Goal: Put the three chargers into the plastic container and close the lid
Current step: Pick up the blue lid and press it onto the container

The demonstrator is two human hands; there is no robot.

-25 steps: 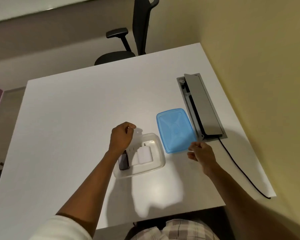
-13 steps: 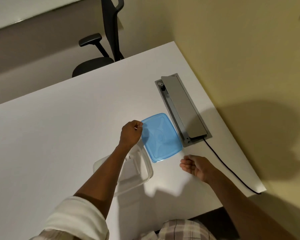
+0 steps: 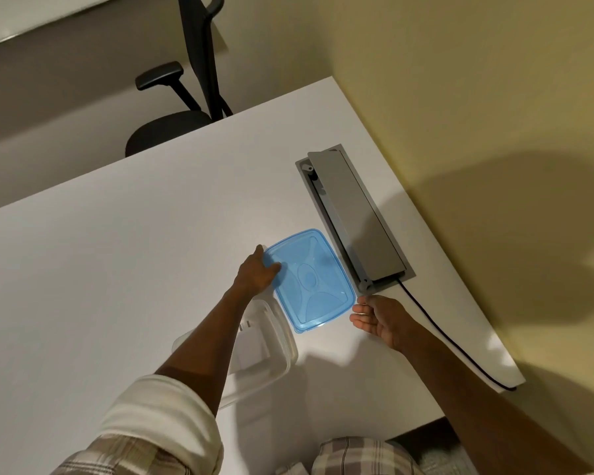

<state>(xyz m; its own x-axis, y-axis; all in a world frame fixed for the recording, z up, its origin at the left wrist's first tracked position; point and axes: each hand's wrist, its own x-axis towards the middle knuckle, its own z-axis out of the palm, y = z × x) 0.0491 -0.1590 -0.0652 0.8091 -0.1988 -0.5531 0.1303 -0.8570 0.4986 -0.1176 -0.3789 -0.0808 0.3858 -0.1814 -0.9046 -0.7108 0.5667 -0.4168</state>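
Note:
A clear plastic container [image 3: 275, 351] sits on the white table, partly hidden under my left forearm. Inside it I see a white charger [image 3: 252, 344] with its prongs pointing away from me; any other chargers are hidden by the arm. The blue lid [image 3: 311, 279] lies flat on the table just beyond and to the right of the container. My left hand [image 3: 256, 272] rests on the lid's left edge, thumb on top. My right hand [image 3: 379, 318] hovers open, palm up, at the lid's near right corner, holding nothing.
A grey cable box [image 3: 354, 217] with a raised flap is set into the white table [image 3: 117, 269] right of the lid. A black cable [image 3: 443, 337] runs from it to the table's right edge. A black office chair [image 3: 186, 108] stands beyond the far edge.
My left hand moved from above the container onto the blue lid's left edge. My right hand opened and sits near the lid's near right corner. The camera view shifted left.

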